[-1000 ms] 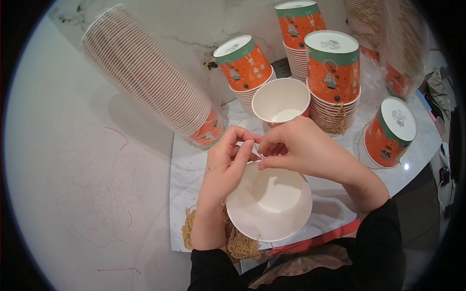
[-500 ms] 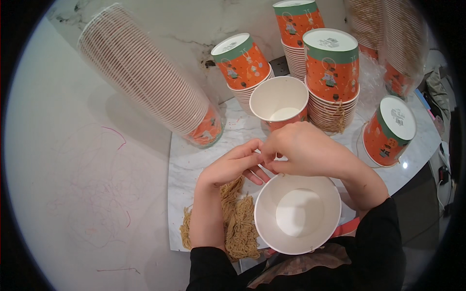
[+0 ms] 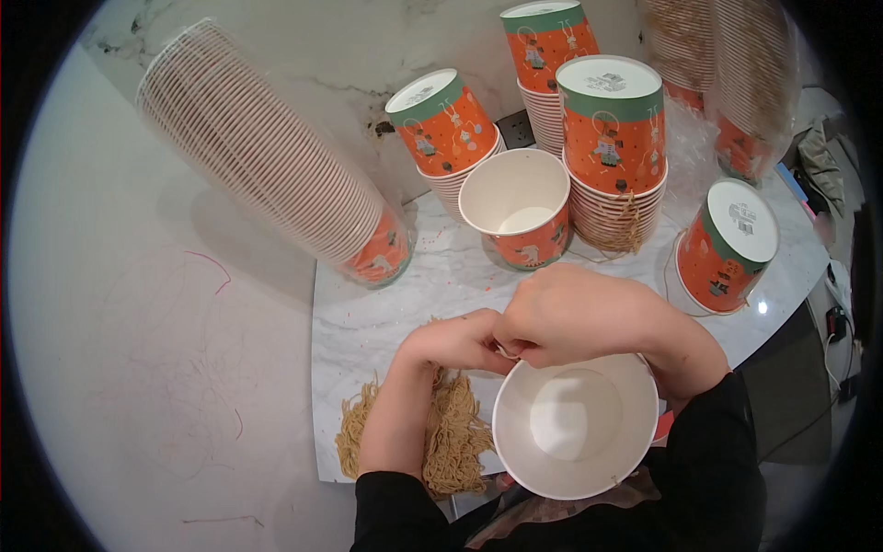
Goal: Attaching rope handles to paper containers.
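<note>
A large white-lined paper bucket [image 3: 524, 455] stands at the table's near edge, its open mouth facing me. At its far-left rim my left hand [image 3: 460, 340] and my right hand [image 3: 575, 313] meet, both with fingers closed in a pinch. A short pale strand shows between the fingertips; the rest of what they pinch is hidden. The right hand bends over the rim from above, and the left comes from the side. Beneath and beside my left forearm lies a heap of tan cord [image 3: 455, 442], cut in lengths.
Behind my hands stands an upright orange paper bucket [image 3: 529, 244]. Upside-down stacks [image 3: 612, 138] of buckets line the wall. A tall sleeved stack [image 3: 276, 147] leans at left. One inverted bucket with a cord [image 3: 722, 248] sits at right.
Both hands have come down and nearer, from just beyond the bucket to its far-left rim. The left fingers, spread before, are now drawn together. The view has shifted slightly.
</note>
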Tool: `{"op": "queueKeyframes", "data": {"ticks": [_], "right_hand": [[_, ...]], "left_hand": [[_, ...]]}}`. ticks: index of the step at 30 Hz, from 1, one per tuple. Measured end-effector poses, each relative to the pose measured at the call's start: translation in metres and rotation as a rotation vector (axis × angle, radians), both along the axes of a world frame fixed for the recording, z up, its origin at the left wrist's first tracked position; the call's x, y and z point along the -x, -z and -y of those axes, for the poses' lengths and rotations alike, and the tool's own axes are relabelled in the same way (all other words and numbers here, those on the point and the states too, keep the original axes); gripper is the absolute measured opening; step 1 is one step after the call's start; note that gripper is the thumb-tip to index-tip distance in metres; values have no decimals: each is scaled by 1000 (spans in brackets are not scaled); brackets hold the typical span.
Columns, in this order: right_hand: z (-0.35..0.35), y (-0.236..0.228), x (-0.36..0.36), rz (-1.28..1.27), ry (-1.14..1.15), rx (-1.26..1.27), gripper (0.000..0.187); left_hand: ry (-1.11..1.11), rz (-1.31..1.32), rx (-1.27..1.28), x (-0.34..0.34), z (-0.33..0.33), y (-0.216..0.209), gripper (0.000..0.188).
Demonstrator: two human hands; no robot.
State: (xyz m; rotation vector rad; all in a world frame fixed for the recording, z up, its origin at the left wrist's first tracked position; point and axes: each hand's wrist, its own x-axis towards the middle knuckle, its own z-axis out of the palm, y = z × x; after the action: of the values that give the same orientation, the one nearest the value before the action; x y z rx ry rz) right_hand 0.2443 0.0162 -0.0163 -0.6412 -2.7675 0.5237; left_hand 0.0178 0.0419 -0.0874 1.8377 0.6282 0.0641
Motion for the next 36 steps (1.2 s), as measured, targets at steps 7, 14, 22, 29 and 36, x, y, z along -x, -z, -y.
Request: {"op": "queueKeyframes", "data": {"ticks": [7, 14, 22, 29, 36], "right_hand": [[9, 0, -5, 44, -141, 82, 11], [21, -4, -16, -24, -199, 61, 11], [35, -22, -32, 77, -210, 1, 13], [24, -39, -39, 108, -135, -62, 10], [-1, -25, -41, -403, -61, -139, 10]], "left_hand": [[127, 67, -132, -13, 19, -4, 27], [180, 64, -144, -18, 29, -15, 31], [204, 124, -12, -31, 34, -12, 31], [74, 182, 205, -27, 22, -23, 56], [-307, 369, 317, -11, 27, -48, 41]]}}
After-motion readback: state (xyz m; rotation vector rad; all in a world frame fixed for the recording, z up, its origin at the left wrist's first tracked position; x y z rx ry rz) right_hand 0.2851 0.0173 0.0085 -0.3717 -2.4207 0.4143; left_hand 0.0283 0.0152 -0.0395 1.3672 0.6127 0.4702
